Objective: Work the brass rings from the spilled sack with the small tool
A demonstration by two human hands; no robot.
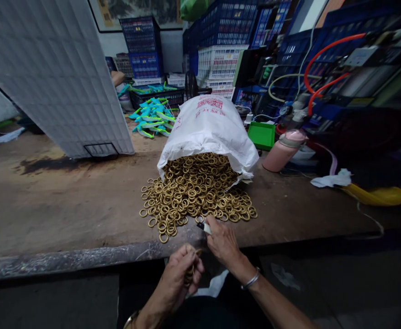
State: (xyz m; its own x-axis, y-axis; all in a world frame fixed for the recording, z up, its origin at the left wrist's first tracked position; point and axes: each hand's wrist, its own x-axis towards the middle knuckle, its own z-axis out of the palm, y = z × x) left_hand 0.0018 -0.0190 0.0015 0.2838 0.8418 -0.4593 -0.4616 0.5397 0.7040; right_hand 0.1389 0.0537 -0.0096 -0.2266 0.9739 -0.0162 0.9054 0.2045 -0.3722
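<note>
Close to the table's front edge, my left hand (178, 274) is closed around several gold-coloured rings (188, 276). One ring stands out between its thumb and finger, toward my right hand. My right hand (224, 243) pinches a small tool (204, 226) with a white body and a dark tip; its exact kind is unclear. That tip lies close to the front of a heap of gold-coloured rings (193, 196). The rings spill out of the open mouth of a white sack (210, 128) with red print, lying on its side on the wooden table (84, 210).
A tall white padded panel (66, 77) stands at left. Turquoise and lime plastic pieces (154, 116) lie behind the sack. Right of it are a green tray (261, 135), a pink bottle (282, 151) and a machine with orange hoses (310, 87). Another person's hand (117, 77) shows behind the panel.
</note>
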